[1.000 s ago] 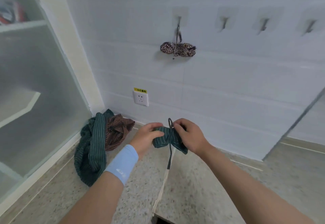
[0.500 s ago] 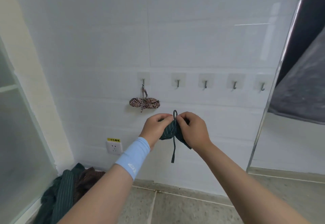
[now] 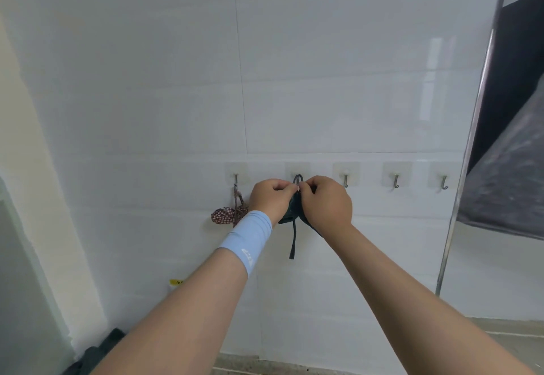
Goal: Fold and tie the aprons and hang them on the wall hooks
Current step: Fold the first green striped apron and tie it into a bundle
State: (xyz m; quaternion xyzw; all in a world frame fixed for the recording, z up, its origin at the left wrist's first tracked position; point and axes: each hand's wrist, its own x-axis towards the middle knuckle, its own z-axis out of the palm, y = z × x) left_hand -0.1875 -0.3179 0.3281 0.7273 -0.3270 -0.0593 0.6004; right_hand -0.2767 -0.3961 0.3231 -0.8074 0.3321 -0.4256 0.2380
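Now both hands are up at the wall: the left hand (image 3: 272, 198), the one with the pale blue wristband (image 3: 250, 236), and the right hand (image 3: 326, 204) are each curled round the folded green apron (image 3: 290, 214), fingertips pinching its dark tie loop (image 3: 298, 179) between them at the second hook (image 3: 297, 168) from the left. Half a second ago the bundle was held below the row of hooks, and a second ago lower again, over the floor — so it has been lifted to hook height, and the loop's top now shows against the hook's clear pad. Whether the loop is over the metal or only in front of it I cannot tell; the knuckles hide the hook's tip. By my reading the hanging step is near its end, with seating and release left. One loose tie end (image 3: 293, 242) dangles straight down below the hands. Just left, the checked apron (image 3: 225, 215) hangs tied from the first hook (image 3: 235, 179), as it did before. To the right, three hooks (image 3: 396, 182) are bare. Low at the near left, dark cloth (image 3: 97, 357) lies crumpled — likely aprons not yet folded — and less of it shows than earlier, since the view has tipped upward.
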